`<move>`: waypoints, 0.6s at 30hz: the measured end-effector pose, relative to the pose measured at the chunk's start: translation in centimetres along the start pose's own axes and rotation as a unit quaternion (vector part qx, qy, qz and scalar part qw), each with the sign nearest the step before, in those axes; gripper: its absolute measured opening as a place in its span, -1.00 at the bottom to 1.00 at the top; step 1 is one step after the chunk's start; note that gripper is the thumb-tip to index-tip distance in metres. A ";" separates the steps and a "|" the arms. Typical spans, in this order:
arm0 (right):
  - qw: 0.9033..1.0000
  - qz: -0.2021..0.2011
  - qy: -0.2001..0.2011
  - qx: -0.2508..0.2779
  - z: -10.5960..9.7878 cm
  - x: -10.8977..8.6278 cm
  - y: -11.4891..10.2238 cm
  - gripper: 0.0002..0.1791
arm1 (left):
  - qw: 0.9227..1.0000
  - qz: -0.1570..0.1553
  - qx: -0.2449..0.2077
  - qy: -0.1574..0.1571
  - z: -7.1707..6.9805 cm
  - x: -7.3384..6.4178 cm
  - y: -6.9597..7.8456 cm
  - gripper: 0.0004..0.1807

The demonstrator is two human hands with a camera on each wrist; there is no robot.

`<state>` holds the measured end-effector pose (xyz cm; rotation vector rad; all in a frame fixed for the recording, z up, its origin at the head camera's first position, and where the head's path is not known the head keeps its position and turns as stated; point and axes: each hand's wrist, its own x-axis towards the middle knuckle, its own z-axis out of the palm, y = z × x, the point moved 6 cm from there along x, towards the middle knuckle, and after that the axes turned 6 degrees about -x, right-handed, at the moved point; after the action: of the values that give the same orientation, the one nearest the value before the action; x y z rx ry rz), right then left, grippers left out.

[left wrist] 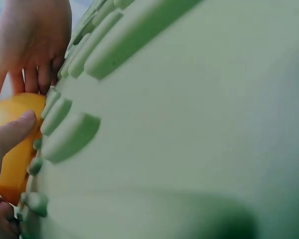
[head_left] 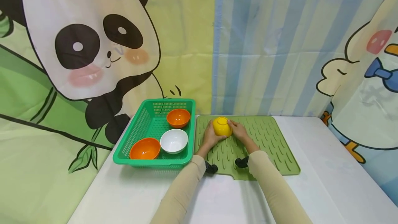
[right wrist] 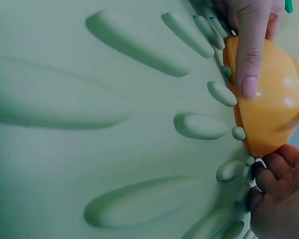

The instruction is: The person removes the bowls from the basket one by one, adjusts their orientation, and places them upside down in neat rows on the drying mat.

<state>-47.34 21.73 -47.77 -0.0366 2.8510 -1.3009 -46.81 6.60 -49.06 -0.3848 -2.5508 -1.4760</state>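
A yellow bowl (head_left: 222, 127) lies upside down, foot ring upward, on the back left part of the olive-green ridged mat (head_left: 261, 148). My left hand (head_left: 210, 137) grips its left side, with the thumb (right wrist: 250, 64) laid across the outer wall in the right wrist view. On the opposite side my right hand (head_left: 238, 130) holds the bowl, its fingers (right wrist: 276, 172) curled at the rim. In both wrist views the rim sits down against the mat's ridges. The left wrist view shows the yellow bowl (left wrist: 15, 154) between both hands.
Left of the mat stands a green plastic basket (head_left: 152, 162). It holds an orange bowl (head_left: 178, 118) at the back, a white bowl (head_left: 174, 141) and another orange bowl (head_left: 144, 149) at the front. A white table (head_left: 317, 168) lies beneath; a printed curtain (head_left: 258, 44) hangs behind.
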 end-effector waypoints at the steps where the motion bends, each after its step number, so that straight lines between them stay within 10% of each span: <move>1: 1.000 0.000 0.000 0.003 0.0 0.0 0.0 -0.32 | 1.000 -0.002 0.005 0.008 -0.1 -0.2 0.2 0.09; 7: 1.000 -0.005 0.004 0.005 0.1 0.1 -0.1 -0.31 | 0.999 -0.008 0.030 0.017 -0.7 -1.9 3.9 -0.01; 13: 1.000 -0.008 0.002 0.022 -0.3 -0.4 -0.9 -0.33 | 0.995 0.042 0.058 -0.062 -1.9 -3.4 10.0 -0.13; 18: 1.000 -0.014 0.000 0.019 -0.2 -0.3 -0.8 -0.32 | 0.989 0.098 0.028 -0.107 -6.3 -4.9 15.8 -0.32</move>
<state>-47.06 21.38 -47.02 -0.0754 2.8346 -1.3596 -37.27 7.98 -34.22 -0.7995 -2.6158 -1.3546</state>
